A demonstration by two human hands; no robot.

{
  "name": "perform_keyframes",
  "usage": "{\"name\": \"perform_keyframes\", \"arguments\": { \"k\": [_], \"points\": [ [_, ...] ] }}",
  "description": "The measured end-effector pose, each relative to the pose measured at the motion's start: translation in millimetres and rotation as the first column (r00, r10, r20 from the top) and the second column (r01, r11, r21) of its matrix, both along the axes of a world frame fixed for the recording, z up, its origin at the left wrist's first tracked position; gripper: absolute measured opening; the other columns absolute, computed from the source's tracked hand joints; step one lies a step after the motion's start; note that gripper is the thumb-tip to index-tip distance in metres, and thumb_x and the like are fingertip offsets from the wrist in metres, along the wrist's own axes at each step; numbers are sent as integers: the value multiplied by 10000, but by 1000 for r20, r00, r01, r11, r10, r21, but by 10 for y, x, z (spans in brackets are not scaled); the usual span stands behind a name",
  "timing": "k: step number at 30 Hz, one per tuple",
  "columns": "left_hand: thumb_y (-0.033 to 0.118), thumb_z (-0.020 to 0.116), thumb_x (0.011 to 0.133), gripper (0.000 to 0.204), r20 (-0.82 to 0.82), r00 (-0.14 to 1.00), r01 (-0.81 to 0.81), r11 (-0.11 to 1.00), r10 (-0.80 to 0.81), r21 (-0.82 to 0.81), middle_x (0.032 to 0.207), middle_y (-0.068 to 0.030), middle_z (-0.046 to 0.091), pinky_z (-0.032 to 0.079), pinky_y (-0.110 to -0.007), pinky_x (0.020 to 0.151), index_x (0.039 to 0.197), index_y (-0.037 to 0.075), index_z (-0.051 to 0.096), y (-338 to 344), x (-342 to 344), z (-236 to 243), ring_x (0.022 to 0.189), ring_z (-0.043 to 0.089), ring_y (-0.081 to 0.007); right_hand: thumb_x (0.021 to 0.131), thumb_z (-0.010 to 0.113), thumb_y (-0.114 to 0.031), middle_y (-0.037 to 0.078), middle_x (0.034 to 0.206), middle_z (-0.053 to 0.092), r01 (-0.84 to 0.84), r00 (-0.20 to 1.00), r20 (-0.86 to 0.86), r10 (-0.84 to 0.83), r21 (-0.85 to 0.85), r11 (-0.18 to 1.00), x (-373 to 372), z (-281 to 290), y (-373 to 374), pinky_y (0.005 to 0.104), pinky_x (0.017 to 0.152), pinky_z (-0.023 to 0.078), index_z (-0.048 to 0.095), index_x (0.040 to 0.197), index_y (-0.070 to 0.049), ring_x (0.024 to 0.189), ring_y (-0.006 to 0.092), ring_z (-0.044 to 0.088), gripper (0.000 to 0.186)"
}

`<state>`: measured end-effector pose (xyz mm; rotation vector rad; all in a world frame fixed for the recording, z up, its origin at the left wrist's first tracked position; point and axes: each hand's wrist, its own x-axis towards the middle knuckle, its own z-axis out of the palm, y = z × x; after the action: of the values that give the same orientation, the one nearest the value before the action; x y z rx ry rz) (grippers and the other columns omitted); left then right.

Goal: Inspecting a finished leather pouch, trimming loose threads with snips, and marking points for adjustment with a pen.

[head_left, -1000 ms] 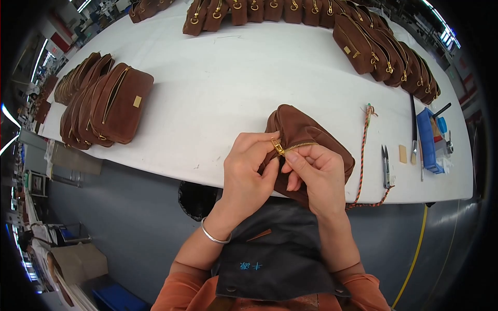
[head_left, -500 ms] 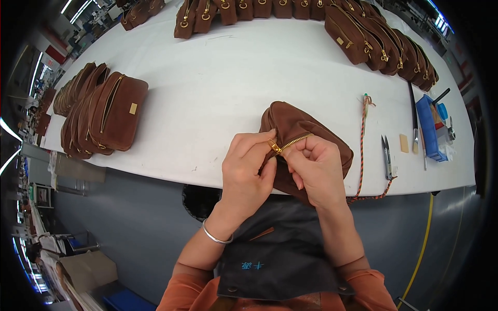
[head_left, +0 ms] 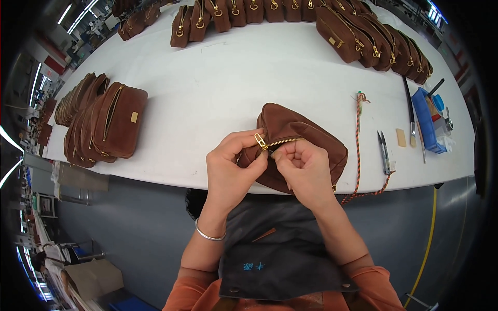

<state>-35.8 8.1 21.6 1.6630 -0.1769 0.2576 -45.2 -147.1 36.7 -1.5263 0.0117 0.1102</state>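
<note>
A brown zippered pouch (head_left: pixel 311 129) rests at the table's front edge, tilted between my two hands, its mouth partly unzipped. My left hand (head_left: pixel 228 168) grips the pouch's left end, thumb and fingers on either side of the zip's end. A gold zipper pull (head_left: pixel 260 141) stands up beside those fingertips. Curled at the mouth's near edge, my right hand (head_left: pixel 306 168) pinches the pouch just under the gold zipper teeth (head_left: pixel 284 141). Its fingertips partly hide what lies between them.
Brown pouches stand stacked at the left (head_left: pixel 124 122), with more rows (head_left: pixel 236 13) along the far side and far right. To my right lie a braided cord (head_left: pixel 358 140), snips (head_left: pixel 384 155), a brush (head_left: pixel 413 136), a tan block (head_left: pixel 401 137) and a blue tray (head_left: pixel 426 127).
Both hands and the pouch have shifted slightly left in view. The zipper pull now stands more upright, and my right fingertips have moved closer to the zip's left end.
</note>
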Motion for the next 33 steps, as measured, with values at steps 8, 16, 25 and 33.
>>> {"name": "perform_keyframes", "arguments": {
  "k": [8,16,25,33],
  "points": [
    [-96,589,801,405,19,989,144,963,-144,-228,1365,-200,502,438,-357,1027,1204,-61,601,116,-60,33,1238,522,-236,859,655,18,2,746,635,197,923,347,-166,-56,979,-314,346,-549,173,526,431,633,889,10,624,10,550,38],
    [12,474,616,690,24,962,271,945,-272,-184,1395,-218,482,332,-471,1116,1296,-78,548,346,-88,-74,1351,420,-318,808,640,27,124,706,633,557,830,523,-194,-759,336,-402,172,-2355,313,557,470,610,849,22,563,207,591,51],
    [-2,555,711,593,-10,967,251,963,-253,-100,1430,-210,449,356,-419,1099,1301,-55,548,347,-37,-143,1334,443,-305,811,638,-52,124,738,602,413,903,414,118,-910,33,-400,-77,-2477,402,559,485,555,784,-23,617,318,618,92],
    [161,735,808,577,1,969,246,969,-247,23,1448,-200,422,381,-414,1080,1311,-42,539,326,-69,-118,1331,442,-296,828,625,-45,132,793,639,151,978,153,144,-988,24,-456,139,-2407,396,638,502,644,869,-13,702,336,630,56]
  ]
}}
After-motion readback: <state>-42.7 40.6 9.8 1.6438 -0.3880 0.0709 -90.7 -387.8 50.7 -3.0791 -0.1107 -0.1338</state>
